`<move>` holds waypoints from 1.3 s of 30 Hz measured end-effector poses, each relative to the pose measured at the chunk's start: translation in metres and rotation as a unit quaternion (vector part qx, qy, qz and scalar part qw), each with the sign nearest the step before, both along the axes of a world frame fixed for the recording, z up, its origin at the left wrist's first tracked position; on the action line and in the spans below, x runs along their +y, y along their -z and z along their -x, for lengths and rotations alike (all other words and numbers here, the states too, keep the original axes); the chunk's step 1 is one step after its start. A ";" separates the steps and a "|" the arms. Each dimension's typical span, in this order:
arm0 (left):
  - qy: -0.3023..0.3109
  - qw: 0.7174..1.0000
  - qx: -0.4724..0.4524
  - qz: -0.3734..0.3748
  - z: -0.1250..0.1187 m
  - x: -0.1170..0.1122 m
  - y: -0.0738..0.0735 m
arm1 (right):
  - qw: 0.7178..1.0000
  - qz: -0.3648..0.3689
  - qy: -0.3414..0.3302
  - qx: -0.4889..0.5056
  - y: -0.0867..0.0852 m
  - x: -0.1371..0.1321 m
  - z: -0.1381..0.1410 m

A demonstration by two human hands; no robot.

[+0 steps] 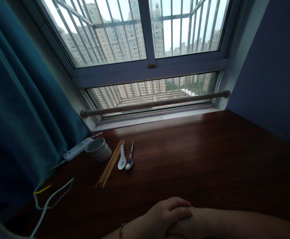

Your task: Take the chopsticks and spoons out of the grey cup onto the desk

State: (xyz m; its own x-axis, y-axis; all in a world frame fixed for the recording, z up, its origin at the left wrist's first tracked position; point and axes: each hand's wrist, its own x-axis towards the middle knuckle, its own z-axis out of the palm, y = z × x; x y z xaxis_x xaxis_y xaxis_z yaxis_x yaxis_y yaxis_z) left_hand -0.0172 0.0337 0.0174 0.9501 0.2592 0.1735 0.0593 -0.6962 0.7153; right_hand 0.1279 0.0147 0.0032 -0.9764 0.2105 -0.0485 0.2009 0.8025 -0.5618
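My left hand (163, 212), with a bracelet (121, 230) at its wrist, lies over the back of my right hand (182, 228) at the bottom of the head view. Its fingers are stretched loosely across and hold no object. Most of my right hand is covered, and its fingers are hidden. Beyond the hands, to the left, a white ceramic spoon (122, 161) with a blue mark lies beside a metal spoon (130, 163). A bundle of wooden chopsticks (111, 166) rests left of them, next to a grey cup (102, 152).
The hands and objects are on a dark wooden table (197, 159). A white power strip (76, 150) and its cable (46, 205) run along the left, by a blue curtain (35, 99). A barred window with a rail (154, 104) stands at the back.
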 end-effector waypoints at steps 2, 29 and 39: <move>0.000 1.000 0.001 -0.003 0.000 0.000 0.001 | 1.000 -0.002 0.001 0.030 0.004 0.000 -0.001; -0.004 1.000 0.004 -0.004 -0.001 0.000 0.000 | 0.998 0.048 0.023 -0.014 -0.003 0.000 -0.002; 0.000 1.000 -0.003 0.000 0.000 0.000 -0.002 | 1.000 -0.013 0.025 0.003 -0.006 0.000 -0.002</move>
